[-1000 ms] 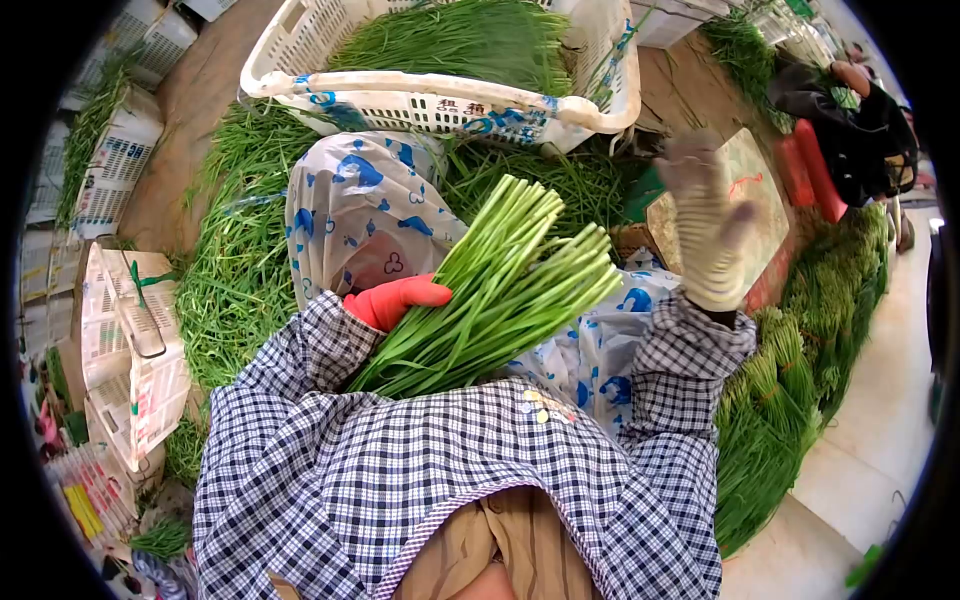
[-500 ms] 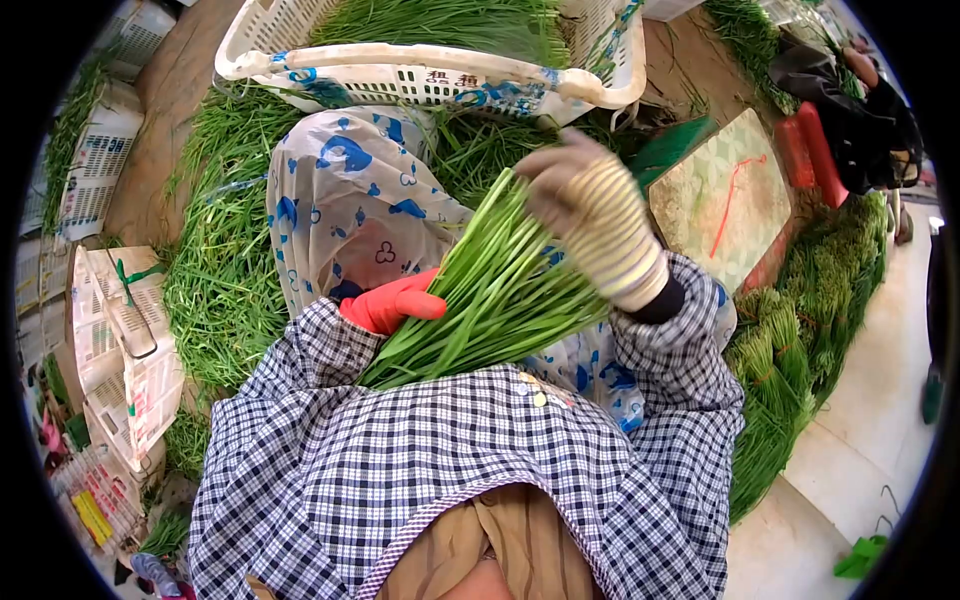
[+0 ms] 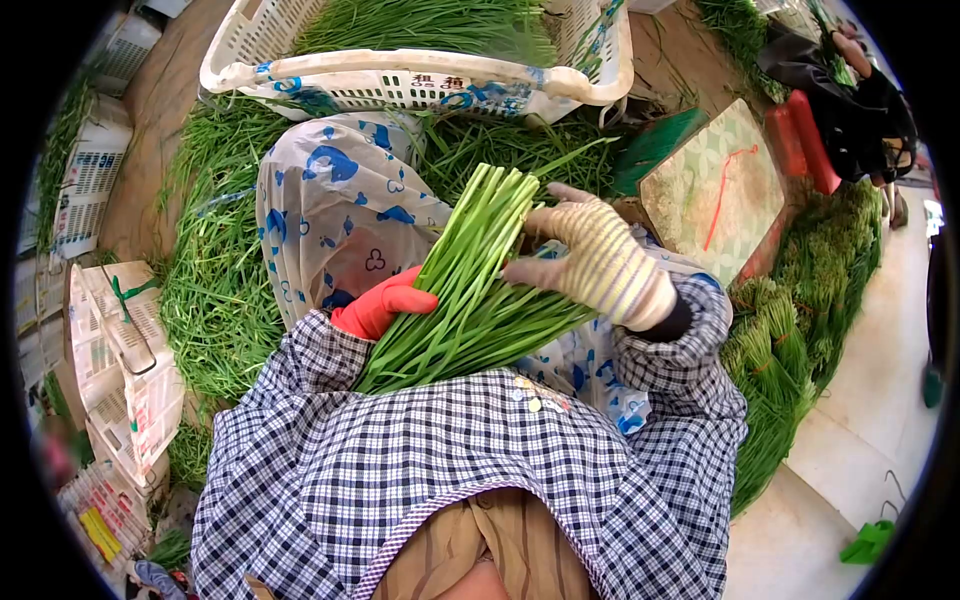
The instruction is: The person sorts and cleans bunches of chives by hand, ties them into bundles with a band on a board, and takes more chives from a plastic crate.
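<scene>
A bunch of long green garlic chives lies slanted across my lap, its pale cut ends pointing up and away from me. My left hand, in a red glove, is closed around the bunch from the left. In a cream and purple striped glove, my right hand is at the bunch's right side, thumb and fingers apart and close to the upper stems. Whether its fingertips touch the stems is hard to tell. One loose blade slants up to the right beside the pale ends.
Ahead stands a white plastic basket with chives inside. Loose chive leaves are heaped left of my covered knee. On the right are a patterned board and tied chive bundles. A person's hand shows at the upper right.
My right hand has moved down from above the pale ends to the bunch's right side, its fingers now apart. The left hand keeps its grip. A loose blade now shows beyond the stems.
</scene>
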A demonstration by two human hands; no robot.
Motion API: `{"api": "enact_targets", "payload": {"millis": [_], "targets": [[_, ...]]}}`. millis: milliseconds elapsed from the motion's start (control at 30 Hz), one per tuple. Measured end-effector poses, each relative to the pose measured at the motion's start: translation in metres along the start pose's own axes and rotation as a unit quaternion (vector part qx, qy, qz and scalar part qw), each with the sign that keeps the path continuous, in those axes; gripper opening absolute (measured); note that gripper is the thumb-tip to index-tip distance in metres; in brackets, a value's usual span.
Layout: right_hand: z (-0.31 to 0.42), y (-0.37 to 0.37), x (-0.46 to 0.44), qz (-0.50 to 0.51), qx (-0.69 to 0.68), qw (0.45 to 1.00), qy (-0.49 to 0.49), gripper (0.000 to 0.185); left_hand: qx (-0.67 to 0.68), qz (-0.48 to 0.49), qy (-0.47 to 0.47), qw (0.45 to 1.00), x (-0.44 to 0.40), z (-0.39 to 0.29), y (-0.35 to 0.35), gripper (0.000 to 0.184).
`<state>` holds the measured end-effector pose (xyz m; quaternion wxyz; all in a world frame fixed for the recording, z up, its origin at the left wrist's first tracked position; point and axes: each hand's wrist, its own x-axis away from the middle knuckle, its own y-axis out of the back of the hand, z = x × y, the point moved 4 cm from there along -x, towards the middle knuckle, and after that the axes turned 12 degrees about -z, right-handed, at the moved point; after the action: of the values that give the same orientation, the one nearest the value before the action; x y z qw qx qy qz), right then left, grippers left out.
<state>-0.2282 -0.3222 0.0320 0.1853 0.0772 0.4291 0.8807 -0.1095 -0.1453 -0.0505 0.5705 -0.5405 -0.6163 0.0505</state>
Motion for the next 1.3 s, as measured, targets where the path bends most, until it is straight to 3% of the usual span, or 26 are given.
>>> {"api": "enact_targets", "payload": {"millis": [33,67,100,167,300,433,500,567,633,700,767,800,833,933,967,1000,1033,1100,1167,1233,1300], "targets": [[-0.003,-0.005,-0.001,-0.028,-0.064,0.997,-0.024,0.033,0.009,0.018,0.002,1.0,-0.001,0.001,0.001,0.082],[-0.012,-0.007,0.004,0.015,-0.175,0.975,-0.133,0.032,0.018,0.035,0.004,0.999,-0.001,0.001,0.002,0.077],[-0.012,-0.008,0.006,0.015,-0.175,0.975,-0.132,0.032,0.019,0.034,0.004,0.999,-0.001,0.002,0.004,0.077],[-0.019,-0.014,0.013,-0.006,-0.302,0.931,-0.204,0.026,0.001,0.025,0.003,1.0,-0.001,0.003,0.006,0.08],[-0.018,-0.001,0.015,-0.063,-0.242,0.934,-0.255,0.014,-0.008,0.037,-0.028,0.999,0.002,-0.002,-0.003,0.084],[-0.041,-0.005,0.024,-0.129,-0.271,0.915,-0.27,0.014,-0.054,0.081,-0.032,0.995,-0.002,-0.002,-0.003,0.092],[-0.05,0.001,0.024,-0.085,-0.281,0.923,-0.248,0.019,-0.084,0.075,-0.021,0.993,-0.003,-0.002,-0.003,0.103],[-0.061,0.022,0.017,-0.209,-0.279,0.919,-0.184,0.026,-0.075,0.077,-0.024,0.994,-0.006,0.001,0.0,0.102],[-0.075,0.039,0.011,-0.241,-0.341,0.849,-0.324,0.047,-0.084,0.08,-0.021,0.993,-0.007,0.002,0.001,0.101],[-0.073,0.032,0.004,-0.232,-0.335,0.874,-0.265,0.054,-0.081,0.081,-0.026,0.993,-0.007,0.002,0.0,0.1],[-0.065,0.012,-0.005,-0.108,-0.421,0.872,-0.227,0.058,-0.093,0.088,-0.034,0.991,-0.008,0.0,-0.004,0.098],[-0.066,0.002,-0.01,-0.065,-0.446,0.867,-0.212,0.054,-0.088,0.083,-0.038,0.992,-0.008,0.0,-0.003,0.097],[-0.073,-0.008,-0.017,-0.03,-0.463,0.86,-0.213,0.039,-0.087,0.08,-0.039,0.992,-0.007,0.0,-0.003,0.097],[-0.094,-0.008,-0.029,0.002,-0.359,0.885,-0.297,0.02,-0.077,0.075,-0.026,0.994,-0.005,0.001,-0.003,0.096],[-0.114,-0.002,-0.036,0.002,-0.116,0.958,-0.261,0.02,-0.077,0.074,-0.028,0.994,-0.004,0.001,-0.003,0.096],[-0.123,0.01,-0.041,0.025,0.081,0.967,-0.242,0.024,-0.074,0.074,-0.029,0.994,-0.005,0.001,-0.003,0.095],[-0.128,0.02,-0.045,0.045,0.277,0.936,-0.212,0.028,-0.072,0.076,-0.03,0.994,-0.006,0.0,-0.002,0.094],[-0.117,0.041,-0.043,-0.062,0.2,0.958,-0.198,0.033,-0.087,0.083,-0.048,0.992,-0.012,-0.001,0.003,0.091],[-0.083,0.043,-0.048,-0.121,-0.059,0.972,-0.19,0.043,-0.104,0.109,-0.03,0.988,-0.014,0.001,0.005,0.087],[-0.03,0.036,-0.054,-0.047,-0.039,0.995,-0.073,0.043,-0.096,0.106,-0.021,0.99,-0.012,0.0,0.0,0.083],[-0.01,0.012,-0.059,0.09,0.101,0.989,-0.053,0.042,-0.094,0.082,-0.02,0.992,-0.012,-0.002,-0.001,0.079]]}}
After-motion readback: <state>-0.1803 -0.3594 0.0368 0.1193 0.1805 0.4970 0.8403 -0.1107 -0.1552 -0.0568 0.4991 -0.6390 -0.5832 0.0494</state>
